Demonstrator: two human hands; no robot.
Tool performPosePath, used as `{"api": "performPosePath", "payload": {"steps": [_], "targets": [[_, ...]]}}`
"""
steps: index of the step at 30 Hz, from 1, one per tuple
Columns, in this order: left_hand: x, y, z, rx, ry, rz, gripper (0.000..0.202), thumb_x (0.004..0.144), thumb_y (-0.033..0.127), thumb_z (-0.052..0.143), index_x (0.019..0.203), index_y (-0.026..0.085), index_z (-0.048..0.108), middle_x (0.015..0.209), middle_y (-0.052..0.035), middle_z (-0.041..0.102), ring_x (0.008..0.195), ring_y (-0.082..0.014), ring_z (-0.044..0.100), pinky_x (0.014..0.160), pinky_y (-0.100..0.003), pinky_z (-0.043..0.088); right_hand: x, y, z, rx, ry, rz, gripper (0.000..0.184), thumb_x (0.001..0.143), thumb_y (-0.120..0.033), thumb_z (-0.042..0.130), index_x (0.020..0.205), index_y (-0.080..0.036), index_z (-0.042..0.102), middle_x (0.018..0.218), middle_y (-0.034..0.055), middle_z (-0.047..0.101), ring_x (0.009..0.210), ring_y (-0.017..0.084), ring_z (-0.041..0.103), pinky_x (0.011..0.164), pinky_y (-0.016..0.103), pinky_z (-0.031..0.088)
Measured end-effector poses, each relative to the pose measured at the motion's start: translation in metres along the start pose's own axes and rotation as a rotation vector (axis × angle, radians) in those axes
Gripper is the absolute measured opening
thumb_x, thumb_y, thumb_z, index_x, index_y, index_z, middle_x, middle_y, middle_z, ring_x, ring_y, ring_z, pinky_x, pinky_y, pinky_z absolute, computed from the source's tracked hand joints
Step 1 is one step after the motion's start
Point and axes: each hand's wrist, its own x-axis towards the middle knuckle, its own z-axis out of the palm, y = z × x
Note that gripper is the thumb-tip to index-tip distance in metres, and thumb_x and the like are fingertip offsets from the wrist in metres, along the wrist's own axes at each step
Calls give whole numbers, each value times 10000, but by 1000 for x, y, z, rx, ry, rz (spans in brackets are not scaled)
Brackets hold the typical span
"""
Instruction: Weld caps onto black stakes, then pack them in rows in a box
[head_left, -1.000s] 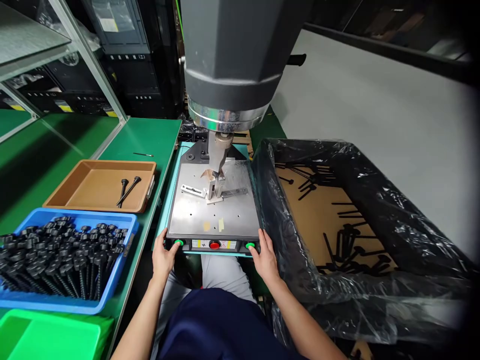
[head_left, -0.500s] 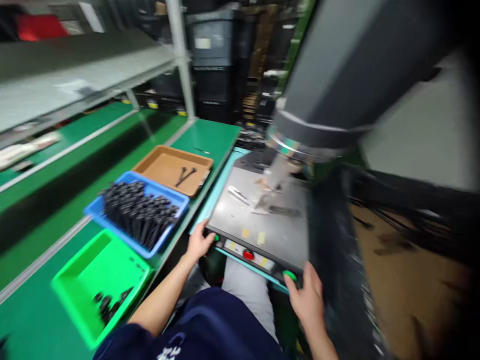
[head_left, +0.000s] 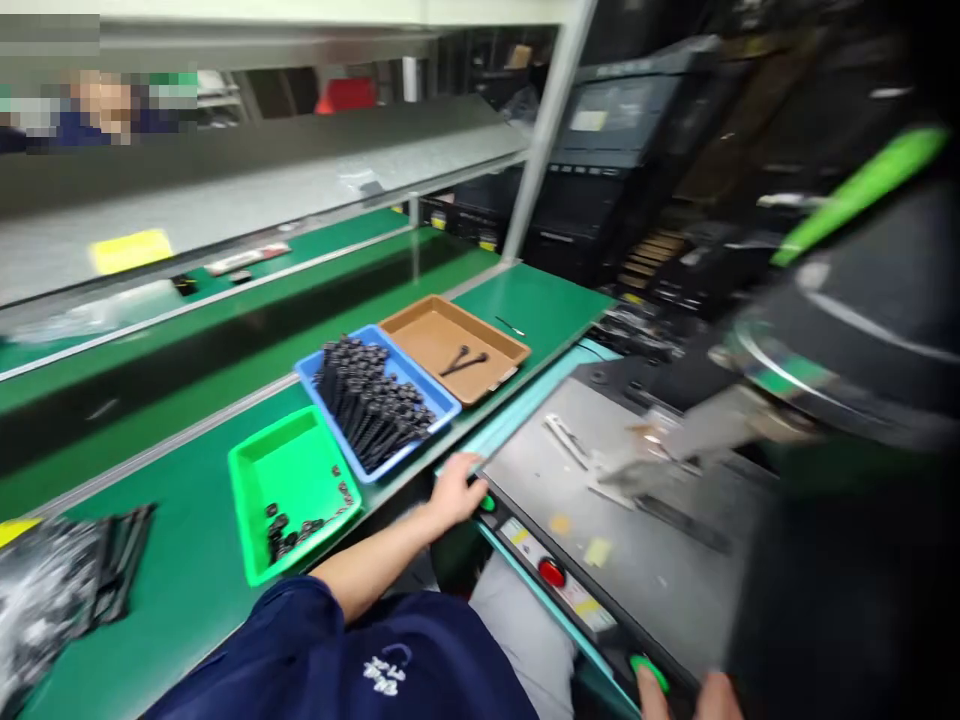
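My left hand (head_left: 456,493) grips the left end of the machine's front control panel (head_left: 525,541), its thumb beside a green button (head_left: 487,502). At the panel's other end is my right hand (head_left: 694,697), partly cut off by the lower frame edge, with a thumb on the second green button (head_left: 649,672) and fingers curled at the panel's end. Between them sits a red button (head_left: 551,572). Behind the panel, on the metal plate (head_left: 540,440), is a white metal fixture (head_left: 568,440) beneath the machine's blurred head (head_left: 780,345).
Left on the green bench (head_left: 187,510) stand a green bin (head_left: 300,455) with small black parts, a blue tray (head_left: 373,470) full of black rods, and a brown tray (head_left: 435,325) holding two rods. A plastic bag (head_left: 45,590) lies lower left. A person (head_left: 101,105) appears blurred beyond the shelf.
The view has swung left, so the machine and both hands appear further right. My hands keep their places at the panel's two ends. The bag at lower left has come into view.
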Motion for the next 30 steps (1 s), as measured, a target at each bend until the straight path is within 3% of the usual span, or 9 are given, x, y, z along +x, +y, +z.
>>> {"api": "performPosePath", "payload": {"steps": [1, 2, 5, 10, 14, 19, 23, 27, 30], "targets": [[4, 6, 0, -24, 80, 28, 344, 698, 225, 717, 1041, 248, 734, 1115, -91, 709, 1096, -338, 658, 1023, -538, 506, -3, -1, -3, -42, 21, 77, 958, 735, -721, 479, 1511, -160, 452, 1381, 270, 534, 1333, 545, 416, 1039, 763, 334], [10, 12, 1, -58, 74, 45, 323, 729, 242, 700, 1051, 237, 722, 1134, -93, 699, 1111, -335, 647, 1028, -553, 492, -6, -4, -6, -58, 14, 146, 962, 745, -731, 465, 1469, -98, 488, 1370, 291, 534, 1319, 530, 445, 1055, 729, 363], [38, 35, 9, -175, -73, 73, 298, 836, 329, 632, 1101, 202, 684, 1158, -111, 680, 1091, -289, 643, 951, -505, 525, -1, -17, -14, -30, 42, 279, 814, 766, -691, 527, 1336, -114, 588, 1336, 243, 572, 1246, 445, 553, 1013, 628, 480], [76, 96, 36, -407, -354, 60, 324, 844, 434, 680, 1043, 180, 658, 1095, -102, 692, 993, -206, 653, 863, -357, 530, 23, -56, -17, 77, 237, 156, 436, 885, -478, 565, 1183, -176, 669, 1316, 175, 598, 1194, 315, 610, 987, 491, 544], [92, 135, 62, -469, -568, 102, 374, 812, 453, 721, 1065, 196, 620, 1153, -98, 664, 983, -186, 645, 836, -333, 526, 47, -90, 4, 328, 96, 99, 340, 911, -360, 565, 1189, -191, 665, 1191, 145, 690, 1000, 252, 700, 906, 432, 590], [109, 152, 90, -494, -722, 42, 476, 773, 481, 748, 1131, 210, 591, 1101, -68, 653, 874, -156, 668, 778, -320, 530, 93, -115, 39, 526, -72, 42, 354, 908, -258, 534, 1241, -211, 646, 1144, 107, 732, 1032, 224, 706, 888, 381, 597], [116, 161, 103, -552, -670, 8, 465, 731, 475, 784, 1054, 187, 614, 884, -6, 653, 719, -124, 665, 695, -283, 525, 130, -127, 52, 500, -82, -30, 364, 909, -191, 505, 1241, -226, 652, 1137, 83, 724, 1006, 202, 698, 858, 347, 591], [119, 170, 109, -576, -549, 14, 403, 681, 437, 827, 910, 153, 655, 753, -10, 669, 633, -125, 643, 634, -279, 518, 159, -137, 47, 398, 140, -85, 352, 940, -224, 483, 1246, -201, 655, 1067, 97, 679, 891, 195, 676, 834, 348, 584], [120, 177, 110, -649, -476, 27, 371, 659, 398, 846, 872, 151, 669, 733, -15, 686, 646, -136, 658, 640, -282, 521, 178, -144, 38, 289, 297, -151, 355, 949, -272, 500, 1261, -193, 650, 1119, 124, 622, 991, 231, 640, 926, 401, 552]]}}
